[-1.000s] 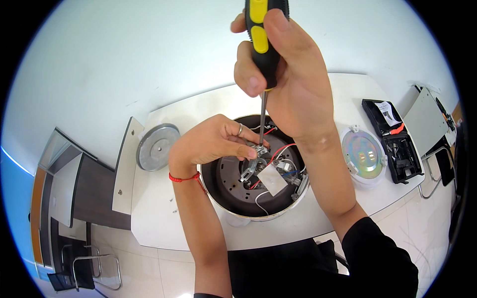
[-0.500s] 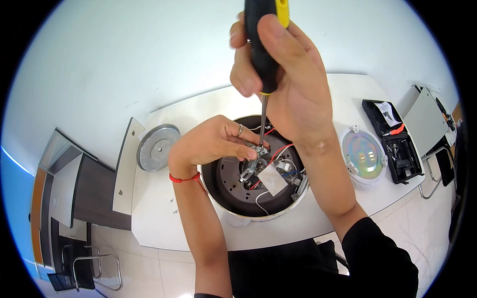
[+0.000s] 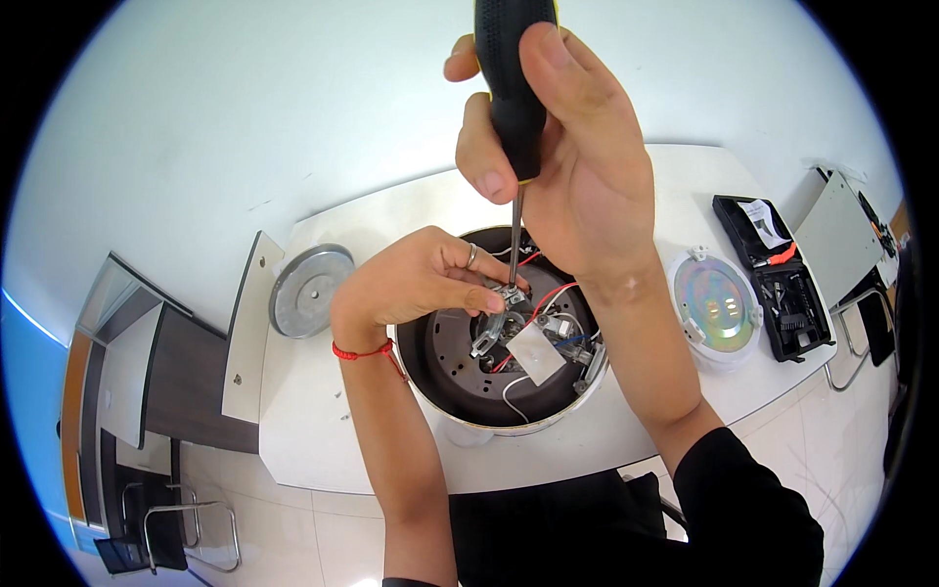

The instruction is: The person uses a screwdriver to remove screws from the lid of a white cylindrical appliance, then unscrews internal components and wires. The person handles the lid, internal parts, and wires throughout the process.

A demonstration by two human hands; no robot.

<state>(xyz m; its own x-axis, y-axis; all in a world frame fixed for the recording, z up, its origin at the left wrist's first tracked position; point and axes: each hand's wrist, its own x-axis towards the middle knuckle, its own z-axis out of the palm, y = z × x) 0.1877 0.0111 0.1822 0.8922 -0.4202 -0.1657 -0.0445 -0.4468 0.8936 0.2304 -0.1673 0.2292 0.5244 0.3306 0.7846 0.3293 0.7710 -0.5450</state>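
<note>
Screwdriver [image 3: 517, 93], one: black handle edged with yellow, steel shaft; held upright above the open housing, its tip down at the metal bracket. Right hand [image 3: 594, 171]: fingers curled around the handle, thumb pressed along its near side.

Metal bracket [image 3: 508, 295], one: silvery, inside the housing, toward its far side. Left hand [image 3: 421, 279]: thumb and fingers pinching the bracket beside the screwdriver's tip; ring on one finger, red cord [image 3: 361, 351] at the wrist.

Housing [image 3: 430, 392], one: round, deep, dark inside with a pale rim; standing open on the bench [image 3: 333, 445], between the forearms. Contents: red wire [image 3: 551, 297], white wire [image 3: 507, 396], blue wire [image 3: 571, 341], and a square white panel [image 3: 537, 355] lying tilted over other parts.

Disc [image 3: 313, 291], one: round, grey, metallic; on the bench, left of the housing.

Cover [image 3: 719, 305], one: round, iridescent face, pale rim; right of the housing.

Case [image 3: 740, 237], one: black, open, beside the cover; holding small tools, a white paper [image 3: 761, 222] and an orange-red piece [image 3: 781, 255].
</note>
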